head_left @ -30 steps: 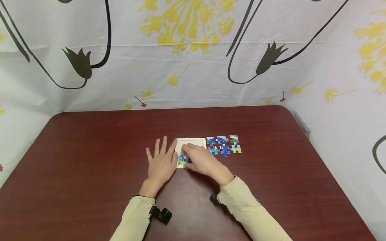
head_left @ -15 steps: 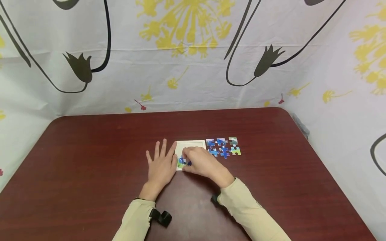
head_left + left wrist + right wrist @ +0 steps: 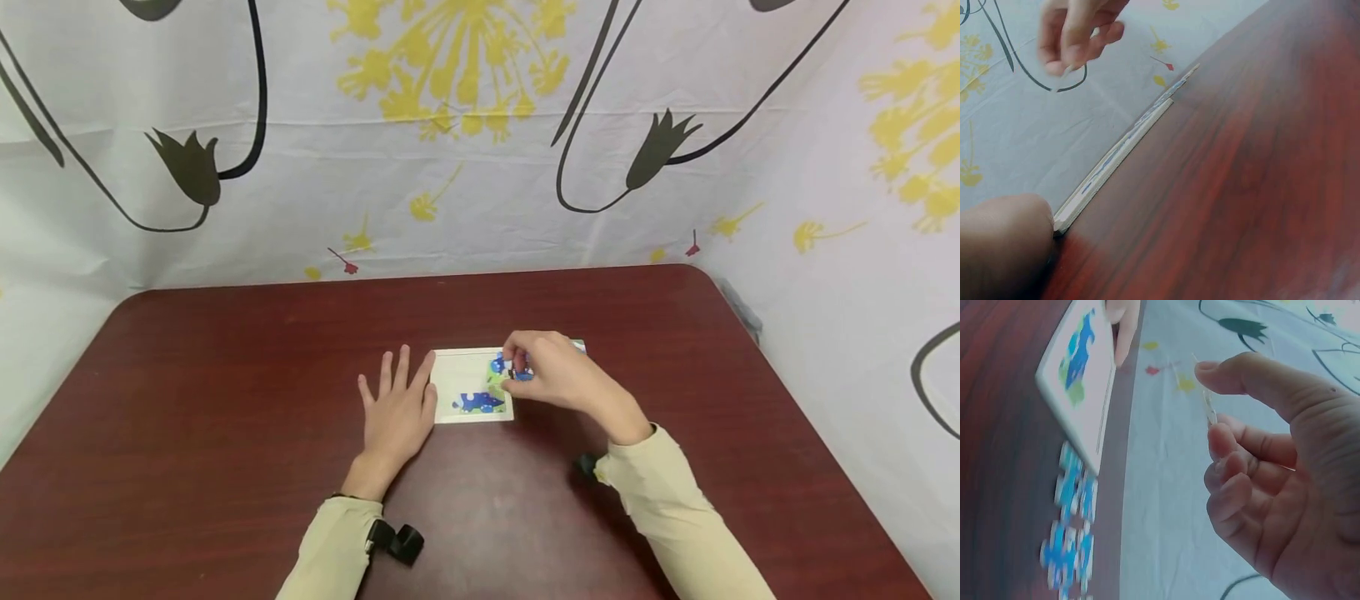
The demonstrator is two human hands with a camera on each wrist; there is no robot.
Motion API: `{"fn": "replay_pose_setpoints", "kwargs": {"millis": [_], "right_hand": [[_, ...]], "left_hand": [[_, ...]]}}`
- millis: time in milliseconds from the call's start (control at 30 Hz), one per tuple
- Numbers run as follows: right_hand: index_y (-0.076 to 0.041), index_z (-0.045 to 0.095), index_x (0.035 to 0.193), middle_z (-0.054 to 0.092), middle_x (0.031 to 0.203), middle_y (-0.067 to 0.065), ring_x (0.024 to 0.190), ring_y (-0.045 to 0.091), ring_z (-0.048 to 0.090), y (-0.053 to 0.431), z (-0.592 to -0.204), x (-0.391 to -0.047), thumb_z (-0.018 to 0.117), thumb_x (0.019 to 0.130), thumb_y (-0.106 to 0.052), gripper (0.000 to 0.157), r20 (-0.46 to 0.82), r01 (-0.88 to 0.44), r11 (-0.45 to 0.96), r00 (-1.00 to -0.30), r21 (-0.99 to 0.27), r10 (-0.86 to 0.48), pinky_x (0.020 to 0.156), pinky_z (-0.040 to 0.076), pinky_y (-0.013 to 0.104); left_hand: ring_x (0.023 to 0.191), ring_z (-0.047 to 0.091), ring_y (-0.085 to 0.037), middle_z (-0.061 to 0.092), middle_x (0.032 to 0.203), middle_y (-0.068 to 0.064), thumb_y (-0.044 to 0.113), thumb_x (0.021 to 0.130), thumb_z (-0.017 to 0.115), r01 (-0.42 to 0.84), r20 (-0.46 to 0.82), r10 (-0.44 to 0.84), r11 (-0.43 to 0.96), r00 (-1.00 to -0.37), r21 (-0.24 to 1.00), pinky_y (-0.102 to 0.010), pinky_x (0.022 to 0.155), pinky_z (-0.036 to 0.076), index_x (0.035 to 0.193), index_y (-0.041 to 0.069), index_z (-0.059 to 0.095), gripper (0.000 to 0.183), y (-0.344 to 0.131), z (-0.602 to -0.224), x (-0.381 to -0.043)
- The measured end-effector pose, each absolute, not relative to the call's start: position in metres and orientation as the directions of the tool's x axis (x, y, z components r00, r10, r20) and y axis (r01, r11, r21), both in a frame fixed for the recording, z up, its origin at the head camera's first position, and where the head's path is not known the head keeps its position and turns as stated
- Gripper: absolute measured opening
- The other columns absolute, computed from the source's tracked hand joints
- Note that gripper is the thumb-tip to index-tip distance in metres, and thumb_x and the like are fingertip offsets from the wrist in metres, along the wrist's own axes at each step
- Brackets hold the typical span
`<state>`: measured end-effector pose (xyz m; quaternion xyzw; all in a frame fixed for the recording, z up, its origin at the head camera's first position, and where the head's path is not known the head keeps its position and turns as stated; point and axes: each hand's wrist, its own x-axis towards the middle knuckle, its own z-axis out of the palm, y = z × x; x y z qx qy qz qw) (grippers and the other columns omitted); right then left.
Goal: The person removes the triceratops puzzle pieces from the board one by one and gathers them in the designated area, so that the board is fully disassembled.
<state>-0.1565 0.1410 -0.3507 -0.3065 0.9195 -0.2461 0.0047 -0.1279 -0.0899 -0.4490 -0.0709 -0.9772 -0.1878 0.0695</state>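
My left hand (image 3: 395, 418) lies flat with fingers spread, its thumb side along the left edge of a white puzzle tray (image 3: 456, 367). Joined blue and green puzzle pieces (image 3: 478, 403) fill the tray's near and right parts; the rest of its floor is bare. Over the tray's right edge, my right hand (image 3: 568, 375) pinches a puzzle piece (image 3: 1210, 410) between thumb and fingertips. That piece appears edge-on in the right wrist view, raised above the table, so its picture is hidden there. In the left wrist view the right hand (image 3: 1080, 39) hovers over the tray's far end.
Several loose puzzle pieces (image 3: 1062, 550) lie on the table right of the tray, mostly behind my right hand in the head view. The dark red wooden table (image 3: 225, 400) ends at a white patterned cloth (image 3: 465, 200) along the back.
My right hand has left the tray's near part and moved right and up, now with a puzzle piece pinched, uncovering the pieces in the tray. My left hand has stayed at the tray's left edge.
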Motion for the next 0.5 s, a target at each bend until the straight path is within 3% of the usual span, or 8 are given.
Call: {"fn": "replay_pose_setpoints", "kwargs": {"millis": [500], "right_hand": [[-0.011,0.057,0.088,0.049,0.067,-0.005,0.057,0.009,0.041,0.179,-0.388,-0.150,0.077,0.074,-0.020,0.026,0.010,-0.487,0.729,-0.835,-0.481,-0.551,0.058,0.038,0.027]], "left_hand": [[0.140,0.006,-0.033,0.019,0.152,-0.012,0.034,0.098,0.034,0.170,0.154,0.122,0.918,-0.981,0.359,-0.065,0.101,0.000,0.146,0.024,0.032,0.049,-0.090,-0.448,-0.128]]}}
